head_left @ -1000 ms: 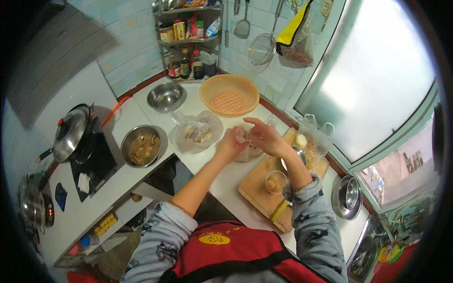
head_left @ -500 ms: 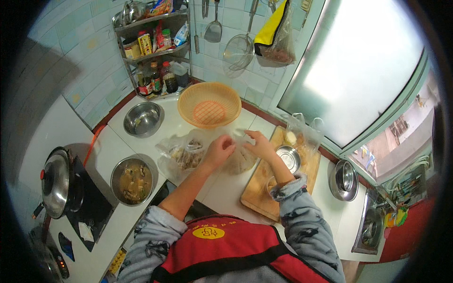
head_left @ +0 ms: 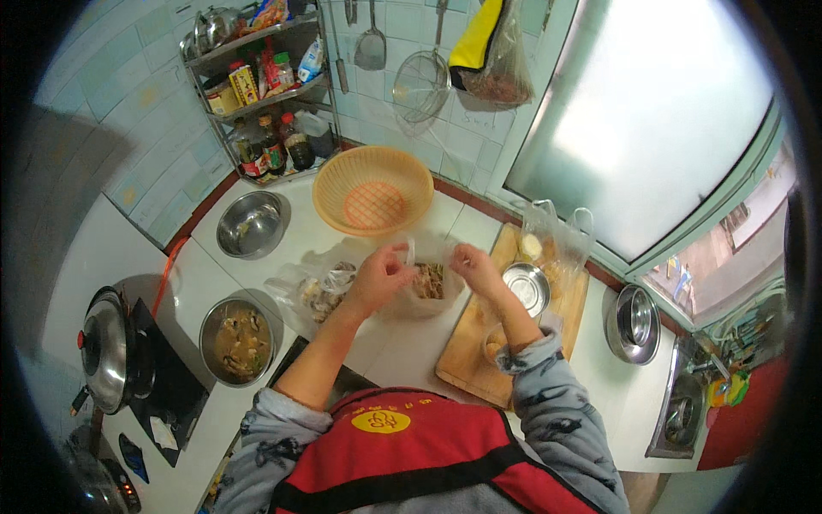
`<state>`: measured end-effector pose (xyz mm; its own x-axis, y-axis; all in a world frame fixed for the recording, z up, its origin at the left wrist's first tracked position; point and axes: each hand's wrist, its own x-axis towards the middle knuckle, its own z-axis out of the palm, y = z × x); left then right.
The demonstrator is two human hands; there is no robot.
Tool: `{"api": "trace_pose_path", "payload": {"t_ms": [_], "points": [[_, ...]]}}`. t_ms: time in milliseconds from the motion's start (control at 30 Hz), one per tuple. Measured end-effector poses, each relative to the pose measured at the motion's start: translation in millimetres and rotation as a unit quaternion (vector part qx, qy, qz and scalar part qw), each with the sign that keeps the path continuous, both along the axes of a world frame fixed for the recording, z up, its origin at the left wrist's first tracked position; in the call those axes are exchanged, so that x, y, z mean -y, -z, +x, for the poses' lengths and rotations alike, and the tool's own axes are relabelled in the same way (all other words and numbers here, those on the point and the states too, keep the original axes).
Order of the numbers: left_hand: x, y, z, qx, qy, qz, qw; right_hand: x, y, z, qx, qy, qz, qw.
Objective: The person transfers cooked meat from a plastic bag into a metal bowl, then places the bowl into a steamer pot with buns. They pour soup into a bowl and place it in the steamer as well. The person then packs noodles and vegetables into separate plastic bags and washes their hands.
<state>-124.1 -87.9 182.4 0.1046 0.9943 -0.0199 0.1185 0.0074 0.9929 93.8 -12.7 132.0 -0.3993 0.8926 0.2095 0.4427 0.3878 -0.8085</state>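
A clear plastic bag [head_left: 418,307] stands on the counter with its mouth spread wide, and brownish food pieces [head_left: 430,280] show inside. My left hand [head_left: 383,278] pinches the bag's left rim. At the opposite rim my right hand [head_left: 473,266] is closed on the thin plastic. Another plastic bag [head_left: 289,291] lies just left of my left hand, holding brown and pale chunks that I cannot name. Beyond both bags sits an orange plastic basket [head_left: 373,193].
To the right, a wooden cutting board [head_left: 469,367] carries a small metal bowl [head_left: 527,289] and a bag with pale items. On the left are a bowl of brown soupy food [head_left: 236,341], a metal bowl [head_left: 250,224] and a lidded wok [head_left: 104,349]. A bottle rack [head_left: 265,103] fills the corner.
My hands have drawn the bag's mouth apart, so the food inside now shows. The right hand's fingers have closed on the rim. The view has shifted slightly.
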Motion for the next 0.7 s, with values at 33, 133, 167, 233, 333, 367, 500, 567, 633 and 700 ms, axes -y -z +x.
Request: {"api": "trace_pose_path", "payload": {"t_ms": [33, 133, 167, 233, 333, 367, 500, 567, 633, 700], "points": [[-1.0, 1.3, 3.1, 0.005, -0.005, 0.010, 1.000, -1.3, -3.0, 3.8, -0.027, 0.001, -0.032, 0.999], [-8.6, 7.4, 23.3, 0.003, 0.038, 0.005, 0.999, 7.1, -39.6, -8.7, -0.070, -0.025, -0.054, 0.996], [-14.4, 12.0, 29.9, -0.028, 0.055, 0.044, 0.997, 11.3, -44.8, -14.1, -0.053, -0.022, -0.040, 0.998], [-28.3, 19.8, 38.2, -0.090, 0.088, 0.121, 0.985, 19.7, -57.6, -22.2, -0.016, -0.017, -0.011, 1.000], [-45.4, 13.0, 37.0, -0.089, 0.041, -0.005, 0.995, 16.9, -48.8, -0.9, -0.083, -0.042, -0.001, 0.996], [-48.5, 10.1, 34.1, -0.077, 0.037, 0.008, 0.996, 19.2, -49.6, 4.6, -0.103, -0.053, -0.016, 0.993], [-52.4, -16.3, 35.6, -0.052, 0.059, 0.050, 0.996, 34.6, -31.7, 27.4, 0.054, -0.066, 0.064, 0.994], [-48.8, -29.9, 47.4, -0.056, 0.088, 0.083, 0.991, 36.2, 2.2, 29.1, 0.167, -0.031, 0.146, 0.975], [-42.9, -36.9, 57.1, -0.066, 0.103, 0.128, 0.984, 35.5, 3.3, 10.3, 0.130, -0.058, 0.106, 0.984], [-32.5, -58.6, 69.5, -0.121, 0.123, 0.209, 0.963, 41.9, -12.8, -8.9, 0.119, -0.083, 0.037, 0.989]]}}
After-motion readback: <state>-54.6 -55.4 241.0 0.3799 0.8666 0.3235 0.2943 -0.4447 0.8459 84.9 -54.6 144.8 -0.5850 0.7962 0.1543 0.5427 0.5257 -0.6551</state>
